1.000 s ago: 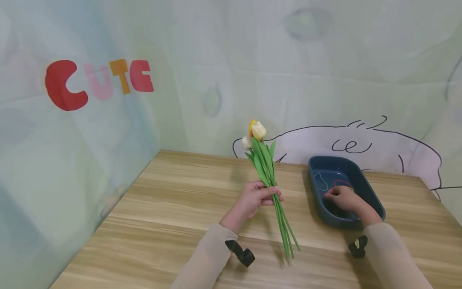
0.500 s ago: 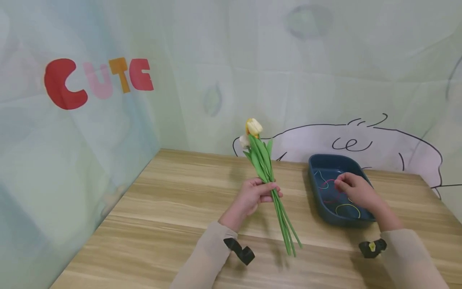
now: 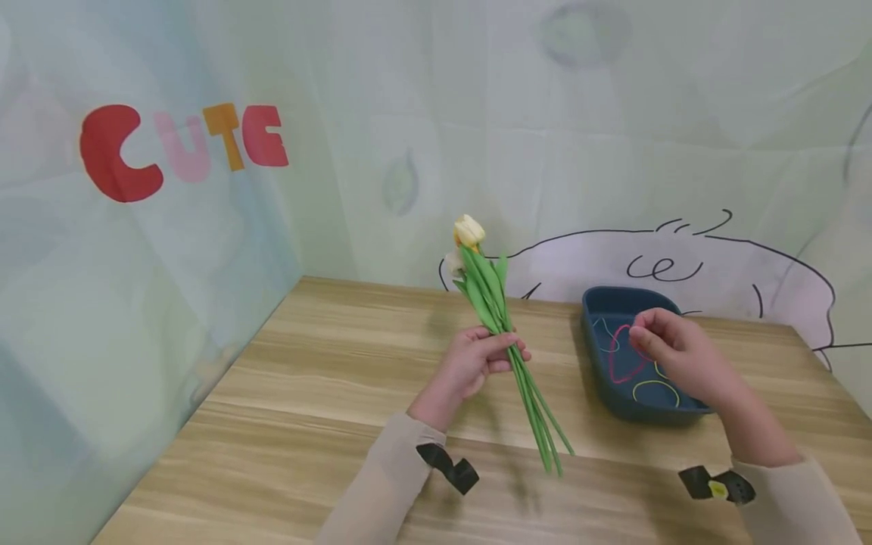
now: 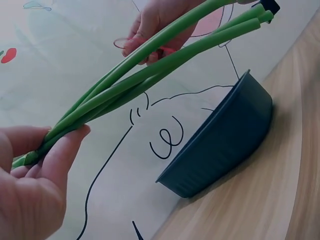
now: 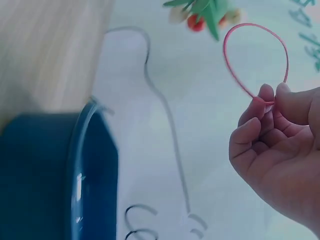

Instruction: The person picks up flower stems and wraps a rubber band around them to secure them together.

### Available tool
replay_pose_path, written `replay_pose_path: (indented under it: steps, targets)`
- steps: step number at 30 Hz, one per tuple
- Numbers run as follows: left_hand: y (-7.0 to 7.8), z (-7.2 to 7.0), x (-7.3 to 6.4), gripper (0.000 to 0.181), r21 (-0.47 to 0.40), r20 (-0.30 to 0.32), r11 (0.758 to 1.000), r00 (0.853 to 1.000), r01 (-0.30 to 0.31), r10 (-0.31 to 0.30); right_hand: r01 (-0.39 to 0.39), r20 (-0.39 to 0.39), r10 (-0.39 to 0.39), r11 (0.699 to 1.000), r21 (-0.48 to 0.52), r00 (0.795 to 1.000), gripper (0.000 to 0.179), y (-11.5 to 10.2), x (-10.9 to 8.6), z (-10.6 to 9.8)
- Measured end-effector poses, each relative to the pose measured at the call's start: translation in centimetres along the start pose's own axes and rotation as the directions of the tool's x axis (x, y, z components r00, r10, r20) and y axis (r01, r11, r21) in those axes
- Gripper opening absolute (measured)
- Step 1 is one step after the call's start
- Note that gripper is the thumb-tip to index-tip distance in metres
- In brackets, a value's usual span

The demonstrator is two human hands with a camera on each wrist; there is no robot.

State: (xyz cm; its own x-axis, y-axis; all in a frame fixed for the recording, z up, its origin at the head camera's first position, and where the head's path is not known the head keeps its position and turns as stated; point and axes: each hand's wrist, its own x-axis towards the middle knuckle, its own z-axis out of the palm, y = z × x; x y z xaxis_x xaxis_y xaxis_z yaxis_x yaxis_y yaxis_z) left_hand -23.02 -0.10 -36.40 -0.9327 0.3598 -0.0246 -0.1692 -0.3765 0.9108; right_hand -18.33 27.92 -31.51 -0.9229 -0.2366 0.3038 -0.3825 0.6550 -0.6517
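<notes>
My left hand (image 3: 470, 363) grips a bunch of artificial tulips (image 3: 487, 291) around the green stems, just below the leaves. Pale yellow, orange and white blooms are at the top, and the bare stem ends fan out toward me. Between thumb and forefinger, my right hand (image 3: 688, 356) pinches a red rubber band (image 5: 227, 60), which stands out as an open loop in the right wrist view. That hand is above the blue basin (image 3: 599, 382). Inside the basin lie a yellow rubber band (image 3: 656, 384) and a thin greenish one (image 3: 616, 348).
The wood-grain table (image 3: 327, 393) stretches beneath both hands. Behind it hangs a printed cloth backdrop (image 3: 381, 113) with a line-drawn figure, and coloured letters (image 3: 123, 155) mark the left side. A black strap (image 3: 450, 469) is on the left sleeve.
My right hand has come up out of the basin and toward the right, bringing the red rubber band with it. The tulips have tipped slightly left in my left hand.
</notes>
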Motion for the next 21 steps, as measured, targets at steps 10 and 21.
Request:
replay_pose_path:
  steps: [10,21]
  targets:
    - [0.8,-0.3,-0.1,0.015,-0.113,-0.040,0.993,0.999,-0.039,0.035,0.148,0.038,-0.155,0.978,0.148,0.987,0.003,-3.5,-1.7,0.9]
    - [1.1,-0.5,0.0,0.017,-0.189,-0.143,0.978,0.988,-0.090,0.063,0.243,0.087,-0.277,0.928,0.281,0.957,0.011,-4.9,-2.2,2.1]
